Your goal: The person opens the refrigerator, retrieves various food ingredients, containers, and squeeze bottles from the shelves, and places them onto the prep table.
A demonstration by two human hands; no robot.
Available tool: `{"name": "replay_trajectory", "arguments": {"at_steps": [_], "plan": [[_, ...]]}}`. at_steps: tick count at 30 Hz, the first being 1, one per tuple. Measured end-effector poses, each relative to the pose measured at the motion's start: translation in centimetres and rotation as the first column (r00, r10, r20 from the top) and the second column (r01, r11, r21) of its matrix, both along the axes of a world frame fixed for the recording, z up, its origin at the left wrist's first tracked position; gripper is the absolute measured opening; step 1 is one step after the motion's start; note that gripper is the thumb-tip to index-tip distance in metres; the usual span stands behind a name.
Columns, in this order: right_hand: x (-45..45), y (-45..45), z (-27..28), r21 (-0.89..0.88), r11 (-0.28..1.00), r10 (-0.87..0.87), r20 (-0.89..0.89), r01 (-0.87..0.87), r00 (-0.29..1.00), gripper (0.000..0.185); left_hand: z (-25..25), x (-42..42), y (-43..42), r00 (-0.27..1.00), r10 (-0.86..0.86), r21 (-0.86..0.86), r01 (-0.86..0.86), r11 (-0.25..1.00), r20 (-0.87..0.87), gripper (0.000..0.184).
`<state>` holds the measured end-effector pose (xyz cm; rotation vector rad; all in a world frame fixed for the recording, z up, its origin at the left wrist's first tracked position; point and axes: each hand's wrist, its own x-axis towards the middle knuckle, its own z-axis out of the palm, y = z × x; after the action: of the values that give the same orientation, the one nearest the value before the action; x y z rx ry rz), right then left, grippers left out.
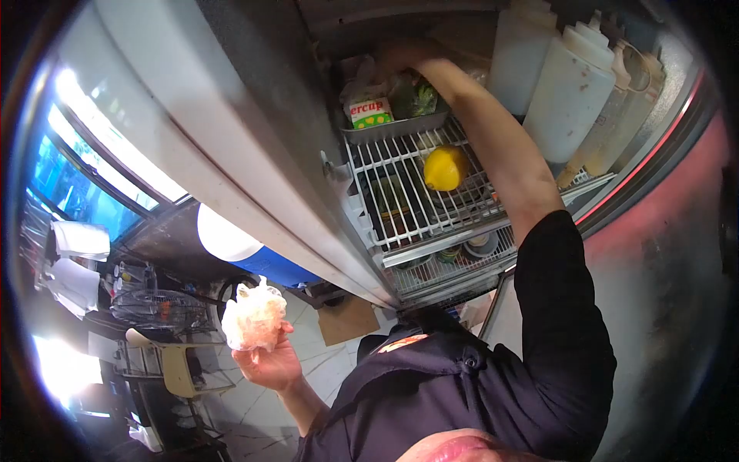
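My left hand is closed around a crumpled clear plastic bag and holds it up outside the fridge. Something pale pinkish seems to be inside the bag, but I cannot make out what. My right arm reaches deep into the open fridge. In the dark at the back, my right hand is over a grey metal tray, its fingers hidden. A packet with red lettering and green print lies in that tray beside a bag of leafy greens. In front of the tray, a yellow lemon rests on the wire shelf.
Several squeeze bottles stand at the right of the shelf. A lower wire shelf holds jars and cups. Left of the fridge are a blue and white container, a cardboard piece and a chair.
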<state>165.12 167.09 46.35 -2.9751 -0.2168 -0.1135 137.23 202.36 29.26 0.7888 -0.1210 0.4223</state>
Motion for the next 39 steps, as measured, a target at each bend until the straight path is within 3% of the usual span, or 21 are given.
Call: {"name": "replay_trajectory", "arguments": {"at_steps": [2,6,10,13,16,22,25,29,32,35,39], "plan": [[0.4,0.9,0.2,-0.136,0.987,-0.090,-0.052,0.083,0.995,0.039,-1.0,0.2,0.4,0.995,0.060,0.039,-0.058,0.998,-0.075,0.053],[6.7,0.3,-3.5,-0.166,0.986,0.021,0.053,-0.012,0.998,0.038,-2.9,-0.1,1.9,0.998,0.032,0.146,-0.024,0.989,-0.052,0.057],[2.3,0.9,-0.4,-0.072,0.997,0.030,0.086,-0.024,0.996,0.036,-2.8,-0.5,2.0,0.992,0.086,0.100,-0.077,0.992,-0.097,0.053],[5.0,1.7,-2.5,-0.087,0.988,-0.096,0.275,0.125,0.956,0.037,-3.2,-0.9,2.6,0.990,0.097,0.105,-0.086,0.991,-0.100,0.051],[10.3,1.0,-6.8,-0.065,0.991,-0.076,0.457,0.118,0.886,0.040,-4.0,-0.8,3.3,0.987,0.123,0.103,-0.112,0.988,-0.106,0.051],[8.2,0.6,-4.9,-0.345,0.929,0.197,0.158,-0.133,0.968,0.040,-3.4,-1.5,2.7,0.972,0.188,0.079,-0.178,0.981,-0.144,0.053],[12.1,-0.5,-5.7,-0.120,0.988,0.105,0.084,-0.095,0.991,0.039,-3.5,-1.5,2.9,0.971,0.194,0.075,-0.185,0.980,-0.141,0.052],[6.1,-0.6,-3.0,-0.132,0.984,0.169,0.440,-0.123,0.882,0.041,-3.6,-1.0,2.9,0.978,0.160,0.077,-0.150,0.986,-0.137,0.052],[8.0,-2.3,-2.5,0.121,0.958,0.150,0.560,-0.260,0.815,0.040,-3.4,-0.8,2.4,0.977,0.150,0.067,-0.141,0.988,-0.152,0.052],[10.2,-3.6,-2.3,0.400,0.824,0.141,0.541,-0.401,0.829,0.040,-3.3,-0.6,2.1,0.984,0.100,0.047,-0.094,0.994,-0.145,0.052],[12.2,-5.0,-2.5,0.725,0.492,0.215,0.435,-0.482,0.874,0.041,-3.6,-0.4,2.4,0.997,0.000,0.069,0.006,0.998,-0.077,0.050]]}}
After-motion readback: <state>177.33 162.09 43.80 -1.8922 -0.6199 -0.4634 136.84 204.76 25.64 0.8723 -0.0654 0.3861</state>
